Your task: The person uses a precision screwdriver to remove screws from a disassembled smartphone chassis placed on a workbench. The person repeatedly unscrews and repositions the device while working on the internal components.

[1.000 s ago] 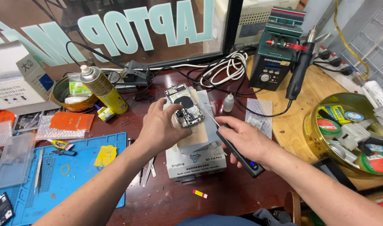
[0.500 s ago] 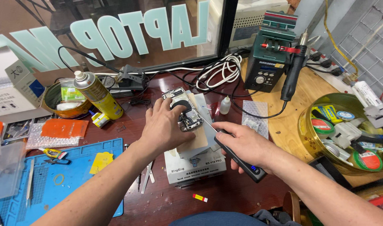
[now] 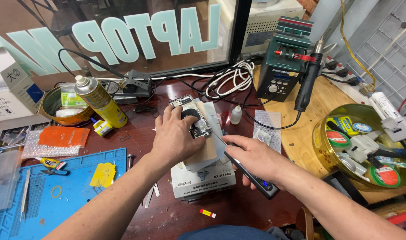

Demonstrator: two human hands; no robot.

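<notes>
Item: bench repair, seen from above.

Risk, as judged: the slim dark powered screwdriver (image 3: 249,171) is meeting the opened silver phone chassis (image 3: 192,116) at a slant; a slip of its thin bit could be scoring the exposed parts or flicking a small screw into the clutter. The chassis is sitting on a tan block (image 3: 207,149) atop a white cardboard box (image 3: 203,182), a stack that could be shifting under pressure.

Right hand (image 3: 252,158): fingers curling closed around the screwdriver body, tip reaching the chassis's lower right edge.

Left hand (image 3: 174,138): lying flat, fingers spread and pressing down on the chassis's left side, clasping nothing.

Nearby: blue silicone work mat (image 3: 56,195) at left, small red-and-yellow piece (image 3: 207,214) on the dark wooden table (image 3: 136,135).

Beyond: yellow spray can (image 3: 98,101), small white dropper bottle (image 3: 236,114), round gold tin of tape rolls (image 3: 367,149), coiled white cable (image 3: 232,78), green-topped soldering station (image 3: 283,60).
</notes>
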